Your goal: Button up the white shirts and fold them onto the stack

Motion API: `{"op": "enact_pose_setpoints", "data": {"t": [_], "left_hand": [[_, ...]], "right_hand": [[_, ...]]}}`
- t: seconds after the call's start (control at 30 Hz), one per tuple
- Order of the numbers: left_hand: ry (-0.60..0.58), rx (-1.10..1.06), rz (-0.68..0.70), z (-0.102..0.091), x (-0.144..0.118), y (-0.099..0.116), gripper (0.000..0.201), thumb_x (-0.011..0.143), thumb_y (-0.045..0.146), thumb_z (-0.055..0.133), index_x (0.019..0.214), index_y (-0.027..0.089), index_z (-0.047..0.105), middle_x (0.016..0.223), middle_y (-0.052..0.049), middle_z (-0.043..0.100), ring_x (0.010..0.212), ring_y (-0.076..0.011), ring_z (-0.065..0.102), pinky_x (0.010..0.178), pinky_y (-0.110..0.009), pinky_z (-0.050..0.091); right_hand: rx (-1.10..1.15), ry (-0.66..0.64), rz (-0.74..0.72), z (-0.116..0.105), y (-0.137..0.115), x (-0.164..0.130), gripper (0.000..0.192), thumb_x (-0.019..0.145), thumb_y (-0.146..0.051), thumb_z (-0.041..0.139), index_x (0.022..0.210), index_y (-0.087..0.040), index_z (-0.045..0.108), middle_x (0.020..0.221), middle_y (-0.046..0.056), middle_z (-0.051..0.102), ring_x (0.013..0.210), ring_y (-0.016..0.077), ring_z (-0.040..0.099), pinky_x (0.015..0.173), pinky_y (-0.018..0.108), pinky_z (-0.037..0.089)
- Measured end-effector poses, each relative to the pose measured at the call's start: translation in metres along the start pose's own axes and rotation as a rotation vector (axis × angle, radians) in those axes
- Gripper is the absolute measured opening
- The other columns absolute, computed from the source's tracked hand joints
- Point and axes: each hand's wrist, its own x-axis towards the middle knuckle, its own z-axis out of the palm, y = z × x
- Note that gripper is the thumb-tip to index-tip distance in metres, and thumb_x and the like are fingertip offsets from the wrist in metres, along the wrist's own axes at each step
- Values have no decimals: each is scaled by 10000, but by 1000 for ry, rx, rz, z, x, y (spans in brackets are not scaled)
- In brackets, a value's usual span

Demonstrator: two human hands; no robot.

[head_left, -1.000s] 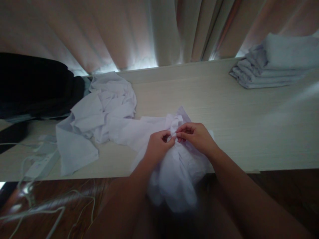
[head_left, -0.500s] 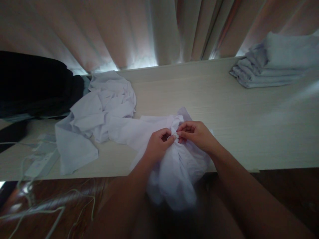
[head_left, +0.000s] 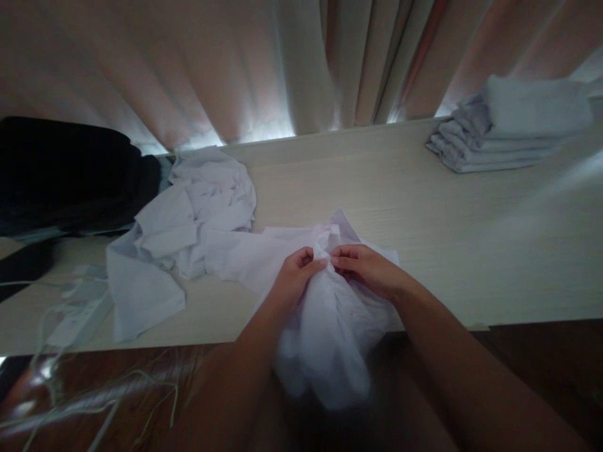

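Note:
A white shirt [head_left: 332, 333] lies bunched at the table's front edge, its lower part hanging over the side. My left hand [head_left: 296, 273] pinches a gathered strip of it between thumb and fingers. From the other side, my right hand [head_left: 365, 267] is closed on the same strip, the fingertips of both hands almost meeting. The small spot between the fingertips is mostly hidden. A flat stretch of white cloth runs left from under my hands towards a crumpled white heap [head_left: 202, 201]; whether they are one piece I cannot tell.
Folded pale cloths [head_left: 518, 135] are stacked at the back right of the table [head_left: 414, 207]. A black bundle [head_left: 66, 176] sits at the far left. Near it, a white power strip [head_left: 80, 320] trails cables to the floor. Curtains [head_left: 235, 69] hang behind.
The right fingers have drawn in closer to the strip, and the small white button seen between my fingertips is now covered. The view has tilted slightly upward.

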Motion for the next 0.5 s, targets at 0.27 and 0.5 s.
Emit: {"op": "enact_pose_setpoints", "data": {"t": [0.27, 0.5], "left_hand": [[-28, -44, 0, -1, 2, -4, 289, 741, 405, 750, 748, 176, 574, 652, 22, 576, 609, -129, 539, 625, -258, 439], [-67, -82, 23, -4, 4, -7, 277, 762, 390, 739, 730, 180, 562, 643, 29, 560, 579, -116, 515, 630, -256, 451]], "right_hand": [[-91, 20, -54, -3, -2, 0, 164, 845, -289, 645, 741, -169, 602, 645, -24, 523, 562, 110, 448, 543, 271, 315], [-179, -12, -57, -6, -4, -2, 201, 870, -323, 619, 733, -180, 587, 623, -28, 519, 541, 114, 459, 527, 275, 320]]}}
